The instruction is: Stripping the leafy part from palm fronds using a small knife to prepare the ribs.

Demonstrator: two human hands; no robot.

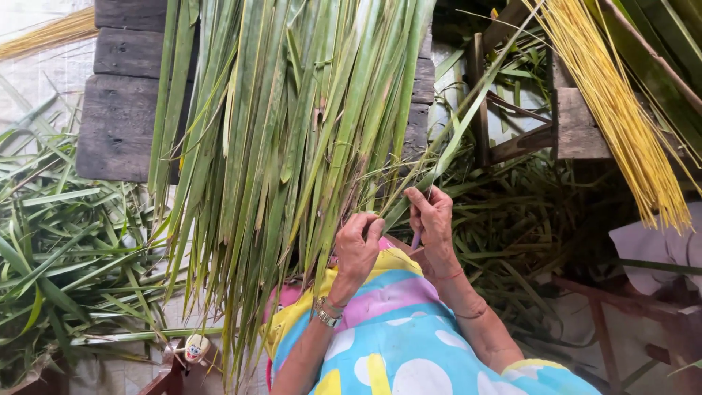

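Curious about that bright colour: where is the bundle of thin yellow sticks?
The bundle of thin yellow sticks hangs at the upper right, over a wooden frame, right of the green palm leaves.

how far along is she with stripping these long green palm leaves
Done: a bundle of thin yellow leaf ribs hangs at right, and loose green leaf strips lie at left. In hand: the left hand and right hand grip one green leaflet. Left: the large hanging green palm leaves.

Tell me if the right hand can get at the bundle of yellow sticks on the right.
Probably not from here: the right hand is pinching a green leaf strip, and the yellow sticks hang well off to its right, beyond a wooden frame.
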